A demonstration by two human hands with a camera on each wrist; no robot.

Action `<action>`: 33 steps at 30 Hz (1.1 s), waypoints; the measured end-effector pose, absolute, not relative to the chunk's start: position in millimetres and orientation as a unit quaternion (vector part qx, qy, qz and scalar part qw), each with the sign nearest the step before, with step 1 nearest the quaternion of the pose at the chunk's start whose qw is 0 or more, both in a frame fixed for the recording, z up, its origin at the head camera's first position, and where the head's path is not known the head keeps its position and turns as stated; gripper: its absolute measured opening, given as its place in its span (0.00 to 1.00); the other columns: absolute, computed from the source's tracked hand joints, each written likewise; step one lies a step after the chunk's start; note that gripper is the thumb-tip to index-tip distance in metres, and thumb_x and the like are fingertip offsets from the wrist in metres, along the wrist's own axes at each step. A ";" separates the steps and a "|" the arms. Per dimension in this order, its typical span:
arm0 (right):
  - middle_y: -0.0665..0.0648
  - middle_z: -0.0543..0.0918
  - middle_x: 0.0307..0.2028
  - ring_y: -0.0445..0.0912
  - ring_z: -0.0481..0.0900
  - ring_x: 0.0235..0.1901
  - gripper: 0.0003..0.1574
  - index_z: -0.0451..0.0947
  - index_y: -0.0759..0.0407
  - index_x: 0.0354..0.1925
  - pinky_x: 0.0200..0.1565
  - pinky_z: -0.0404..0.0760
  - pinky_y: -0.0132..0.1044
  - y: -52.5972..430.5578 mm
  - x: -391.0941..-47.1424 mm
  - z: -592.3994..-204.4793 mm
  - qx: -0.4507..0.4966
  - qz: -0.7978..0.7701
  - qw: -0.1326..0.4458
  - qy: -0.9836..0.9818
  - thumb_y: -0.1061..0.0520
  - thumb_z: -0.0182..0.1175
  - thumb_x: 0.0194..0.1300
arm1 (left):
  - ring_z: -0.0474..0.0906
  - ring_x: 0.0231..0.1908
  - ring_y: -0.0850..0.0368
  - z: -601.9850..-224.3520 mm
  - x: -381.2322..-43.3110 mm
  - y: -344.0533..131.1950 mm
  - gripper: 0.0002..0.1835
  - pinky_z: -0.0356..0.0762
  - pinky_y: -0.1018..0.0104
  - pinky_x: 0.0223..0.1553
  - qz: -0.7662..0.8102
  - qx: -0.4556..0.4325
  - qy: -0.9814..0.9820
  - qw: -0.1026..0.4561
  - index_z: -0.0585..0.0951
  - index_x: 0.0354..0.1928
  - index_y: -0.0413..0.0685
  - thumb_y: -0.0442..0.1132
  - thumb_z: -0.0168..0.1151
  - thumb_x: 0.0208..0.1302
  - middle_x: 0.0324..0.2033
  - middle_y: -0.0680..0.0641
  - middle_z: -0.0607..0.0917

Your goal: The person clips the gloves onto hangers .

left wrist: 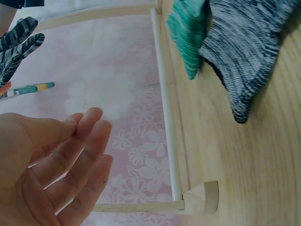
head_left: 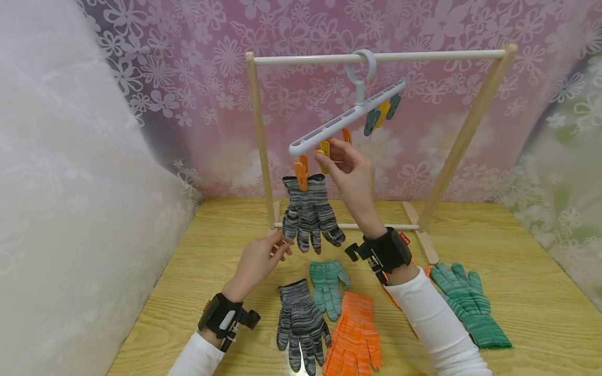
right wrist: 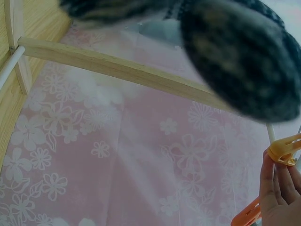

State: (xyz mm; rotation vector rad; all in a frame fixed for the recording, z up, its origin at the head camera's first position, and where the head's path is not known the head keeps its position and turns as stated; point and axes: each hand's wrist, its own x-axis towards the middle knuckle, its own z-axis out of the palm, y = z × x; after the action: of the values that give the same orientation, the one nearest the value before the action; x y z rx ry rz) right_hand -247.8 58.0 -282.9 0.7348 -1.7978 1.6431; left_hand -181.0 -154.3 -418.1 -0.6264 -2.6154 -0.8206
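Head view: thumb & index of the R hand (head_left: 355, 180) pinch the yellow clip (head_left: 325, 150), its long axis approx. vert., at the lower left part of the white hanger (head_left: 329, 124). Just left of it, an orange clip (head_left: 301, 173) bites the cuff of the hanging grey glove (head_left: 305, 214): cuff up, fingers down, long axis near vert., fingertips angled a bit to the right.

R hand is raised, other fingers curled in, forearm coming up from lower right. L hand (head_left: 258, 258) is lower, by the glove's lower left edge, fingers loosely bent & holding nothing per L wrist view; forearm comes from lower left. Both arms w/ black wrist gear & white sleeves (head_left: 432, 318).

Hanger bar runs diag., lower left to upper right, hook over the rack's top rod (head_left: 305, 59). Another orange clip (head_left: 347, 136) sits behind the R fingers; further right, two teal clips (head_left: 371, 121) w/ a second yellow clip (head_left: 383, 112) btw them.

On the wood table (head_left: 183, 297): grey glove (head_left: 301, 321), small green glove (head_left: 325, 284), orange glove (head_left: 355, 334), all fingers toward the camera; at far right, a larger green glove (head_left: 475, 308), fingers pointing away, partly behind the R sleeve. R wrist view: blurred dark knit blocks the upper right.
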 end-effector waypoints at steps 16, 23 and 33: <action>0.66 0.87 0.47 0.39 0.85 0.42 0.25 0.80 0.67 0.60 0.47 0.84 0.32 59.6 -249.3 -282.8 0.280 0.623 0.285 -0.672 0.65 0.68 0.65 | 0.85 0.30 0.57 -433.7 -170.9 -151.4 0.07 0.80 0.68 0.27 -0.221 -0.244 -0.943 0.053 0.86 0.44 0.49 0.38 0.69 0.67 0.34 0.51 0.88; 0.65 0.86 0.48 0.40 0.85 0.43 0.24 0.80 0.66 0.60 0.47 0.84 0.34 60.1 -248.1 -282.6 0.286 0.624 0.281 -0.671 0.64 0.68 0.66 | 0.83 0.32 0.56 -439.3 -168.0 -151.5 0.10 0.78 0.66 0.28 -0.207 -0.225 -0.952 0.012 0.86 0.45 0.49 0.42 0.72 0.64 0.36 0.49 0.87; 0.66 0.87 0.48 0.41 0.85 0.43 0.24 0.80 0.66 0.60 0.48 0.85 0.34 63.2 -246.8 -281.4 0.285 0.617 0.285 -0.676 0.64 0.68 0.66 | 0.76 0.28 0.57 -450.8 -162.1 -148.8 0.23 0.74 0.64 0.25 -0.139 -0.220 -0.965 -0.013 0.82 0.43 0.48 0.51 0.80 0.51 0.31 0.52 0.77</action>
State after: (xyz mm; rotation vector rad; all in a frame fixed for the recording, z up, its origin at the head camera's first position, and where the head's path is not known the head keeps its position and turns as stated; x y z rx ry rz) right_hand -246.8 63.2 -281.4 0.7610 -1.8070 1.6511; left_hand -162.1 -148.8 -450.8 -0.6979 -3.0576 -0.4396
